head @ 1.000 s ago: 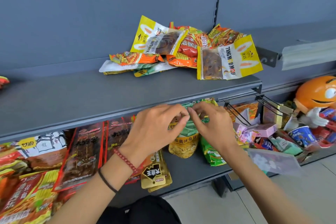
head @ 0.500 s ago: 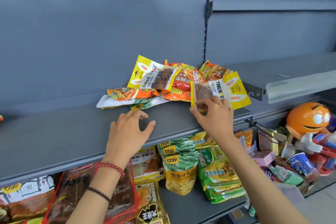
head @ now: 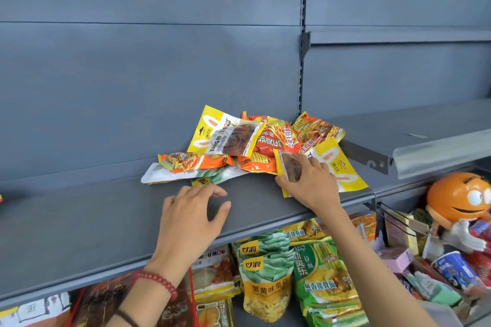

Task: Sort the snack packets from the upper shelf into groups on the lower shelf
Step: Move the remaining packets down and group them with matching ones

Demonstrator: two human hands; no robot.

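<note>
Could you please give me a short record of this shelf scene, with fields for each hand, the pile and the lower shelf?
left hand: open, fingers spread over the upper shelf, holding nothing
right hand: grips the yellow packet at the pile's right end
pile: mixed snack packets overlapping on the upper shelf
lower shelf: green bean packets beside green noodle packets
</note>
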